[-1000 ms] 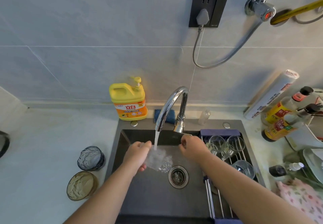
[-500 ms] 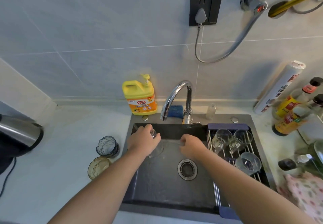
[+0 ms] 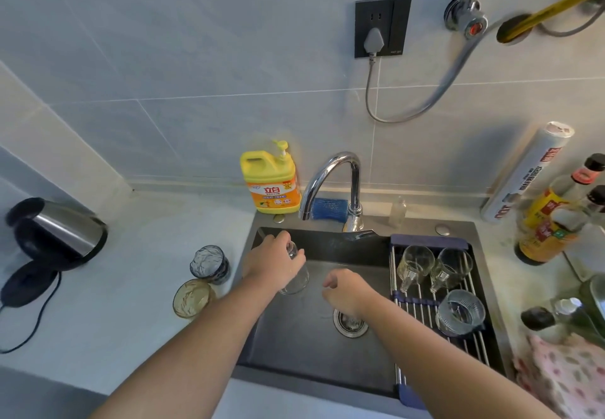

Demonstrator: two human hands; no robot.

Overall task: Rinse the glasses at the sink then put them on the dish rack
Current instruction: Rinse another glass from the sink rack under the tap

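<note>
Since a second ago the stream from the tap has stopped and the right hand has come off the lever; it now hangs above the drain, fingers loosely curled around nothing. On my feed the left hand grips a clear glass from above, fingers wrapped round it, tilted over the left part of the sink. Two clear mugs and a ribbed glass lie on the dish rack across the sink's right side. A blue-grey glass and an amber glass stand on the counter, just left of the sink
</note>
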